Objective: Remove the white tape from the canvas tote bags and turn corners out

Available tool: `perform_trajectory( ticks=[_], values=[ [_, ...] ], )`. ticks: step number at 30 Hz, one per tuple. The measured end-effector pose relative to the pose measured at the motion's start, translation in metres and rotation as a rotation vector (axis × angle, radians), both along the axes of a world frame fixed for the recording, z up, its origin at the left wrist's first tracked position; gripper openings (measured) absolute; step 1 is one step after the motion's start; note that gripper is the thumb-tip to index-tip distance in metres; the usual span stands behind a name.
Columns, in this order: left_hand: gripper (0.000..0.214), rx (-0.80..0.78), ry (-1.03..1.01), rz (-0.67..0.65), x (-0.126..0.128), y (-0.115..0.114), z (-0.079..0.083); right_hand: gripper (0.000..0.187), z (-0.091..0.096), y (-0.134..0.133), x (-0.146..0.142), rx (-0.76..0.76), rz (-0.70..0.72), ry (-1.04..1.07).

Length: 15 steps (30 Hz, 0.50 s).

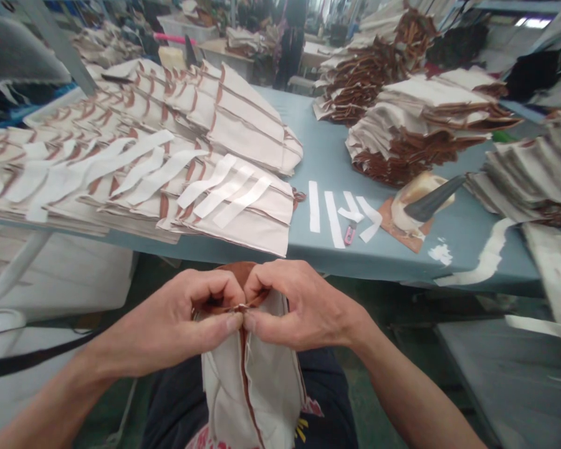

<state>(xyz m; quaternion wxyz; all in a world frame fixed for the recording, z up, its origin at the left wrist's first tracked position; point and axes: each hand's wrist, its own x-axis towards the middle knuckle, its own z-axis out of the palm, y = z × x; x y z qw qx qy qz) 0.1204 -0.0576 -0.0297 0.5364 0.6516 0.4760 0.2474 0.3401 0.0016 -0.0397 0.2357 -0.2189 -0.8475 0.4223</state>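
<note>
A sewn piece of off-white fabric with brown edging (275, 380) hangs over my lap, its brown seam running down the middle. My left hand (210, 312) pinches the upper edge just left of that seam. Close against it, my right hand (285, 305) pinches the same edge from the other side, thumbs nearly touching. Behind my fingers shows the brown inner side of the piece. What exactly lies between the fingertips is too small to make out.
Overlapping off-white pieces (247, 125) cover the table's left, with white strips (236, 193) on top. More strips, a pink clip-like item (350, 234) and a container with a dark brush-like handle (434, 198) lie right of centre. Brown-edged stacks (402, 137) stand behind. The blue table's edge (355, 265) is before me.
</note>
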Motion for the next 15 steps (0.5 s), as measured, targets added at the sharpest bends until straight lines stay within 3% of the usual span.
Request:
perform_trajectory(
  ticks=[7,11,15],
  values=[
    [0.019,0.400,0.342,0.015,0.003,0.002,0.014,0.016,0.016,0.000,-0.002,0.132,-0.024,-0.215],
    [0.015,0.594,0.385,0.054,0.003,0.000,0.019,0.017,0.018,0.001,-0.007,0.100,-0.032,-0.186],
    [0.013,0.667,0.414,0.077,0.001,-0.005,0.019,0.015,0.021,-0.001,-0.011,0.054,-0.035,-0.173]
  ],
)
